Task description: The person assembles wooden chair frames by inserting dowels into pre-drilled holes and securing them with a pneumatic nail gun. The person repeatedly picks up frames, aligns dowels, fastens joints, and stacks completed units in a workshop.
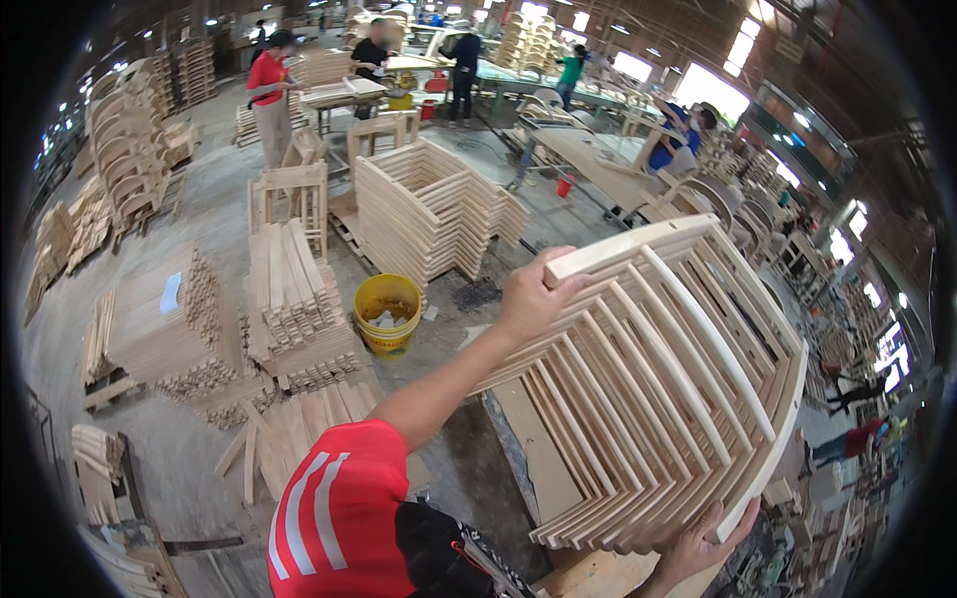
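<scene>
Pale wooden frame with two posts and bowed cross rails: uppermost of a nested stack of similar pale wooden frames, right of view centre, in front of the body. Contact with the frame beneath cannot be judged.

Left hand: grip pinching the end of the left post, thumb on the near side. Right hand: grip closed about the lower end of the right post, partly hidden.

Key relation: the frame lies to the right of the left grip and above the right one. Bowed rails run diagonally, upper left to lower right, from post to post; the hands sit at opposite posts. Right hand nearer the body; left arm reaching farther, its red sleeve with white stripes at lower centre.

Surroundings: yellow plastic bucket left of the stack; pale timber slats in piles beyond; second stack of angled wooden frames behind; co-worker in a red shirt at upper left.
</scene>
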The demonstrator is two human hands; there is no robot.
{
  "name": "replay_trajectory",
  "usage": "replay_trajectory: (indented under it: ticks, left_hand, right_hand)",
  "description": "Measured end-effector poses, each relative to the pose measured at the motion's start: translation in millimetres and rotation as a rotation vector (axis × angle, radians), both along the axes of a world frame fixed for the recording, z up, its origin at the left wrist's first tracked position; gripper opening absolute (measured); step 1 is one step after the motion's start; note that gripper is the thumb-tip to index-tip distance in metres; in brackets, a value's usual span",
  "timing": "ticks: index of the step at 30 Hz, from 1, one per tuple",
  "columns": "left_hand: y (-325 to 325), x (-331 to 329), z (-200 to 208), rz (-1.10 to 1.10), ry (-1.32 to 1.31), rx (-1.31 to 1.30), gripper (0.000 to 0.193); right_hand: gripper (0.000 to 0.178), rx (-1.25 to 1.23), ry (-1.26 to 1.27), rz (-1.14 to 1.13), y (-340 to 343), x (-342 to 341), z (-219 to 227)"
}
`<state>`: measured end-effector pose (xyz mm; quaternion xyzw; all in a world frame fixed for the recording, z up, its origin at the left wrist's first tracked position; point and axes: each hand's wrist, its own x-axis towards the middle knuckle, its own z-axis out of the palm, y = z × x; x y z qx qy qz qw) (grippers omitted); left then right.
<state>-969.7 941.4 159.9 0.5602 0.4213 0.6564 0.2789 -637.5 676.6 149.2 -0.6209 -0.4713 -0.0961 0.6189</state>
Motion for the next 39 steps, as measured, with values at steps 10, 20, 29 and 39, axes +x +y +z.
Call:
replay_trajectory:
  ticks: [10,20,29,39]
  left_hand:
    - [8.8,-5.8,-7.0,0.012,-0.060,0.117,0.049]
    - [13.0,-8.5,-8.2,0.027,-0.019,0.183,0.049]
    - [20.2,-11.7,-9.9,-0.008,0.015,0.140,0.052]
    - [19.7,-11.7,-13.2,-0.007,-0.014,0.170,0.052]
  right_hand:
    - [0.064,0.029,0.016,0.044,4.1,-13.3,6.9]
    - [0.068,0.052,0.093,0.079,4.2,-16.5,8.7]
    - [0.068,0.063,0.040,0.091,5.3,-16.9,11.3]
    - [0.068,0.043,0.094,0.111,5.6,-17.7,13.6]
